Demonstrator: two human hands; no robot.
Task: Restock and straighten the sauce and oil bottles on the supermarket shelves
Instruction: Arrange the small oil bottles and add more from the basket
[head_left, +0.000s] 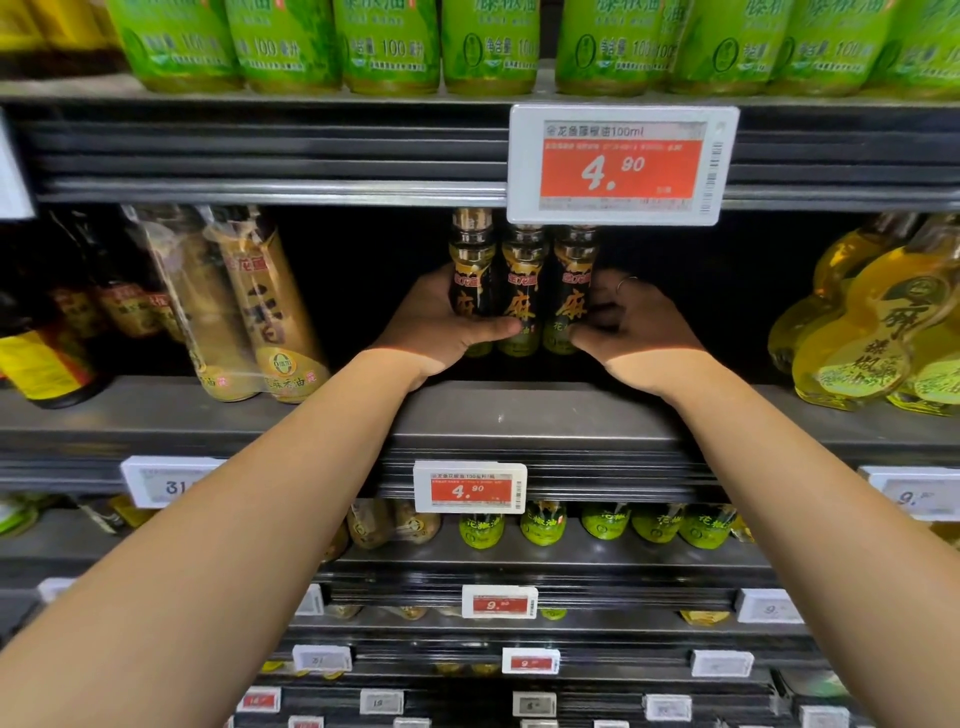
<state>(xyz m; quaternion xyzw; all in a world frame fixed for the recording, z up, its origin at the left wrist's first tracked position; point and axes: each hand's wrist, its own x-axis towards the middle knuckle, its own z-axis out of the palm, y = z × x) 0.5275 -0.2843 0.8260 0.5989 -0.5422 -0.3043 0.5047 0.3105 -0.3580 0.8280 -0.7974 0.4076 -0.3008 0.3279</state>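
Left hand (441, 322) and right hand (631, 327) each grip the outer bottles of three bottles (522, 296) standing on the shelf (519, 410).

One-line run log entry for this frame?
stage: straightening | left hand: grips small dark bottles | right hand: grips same trio | location: middle shelf

Three small bottles (522, 291) side by side, deep on middle shelf (519, 410), between left hand (441, 327) and right hand (639, 332). Tall bottles (249, 306) at left, gourd-shaped bottles (862, 327) at right. Price tag (621, 166) above trio on upper shelf edge.
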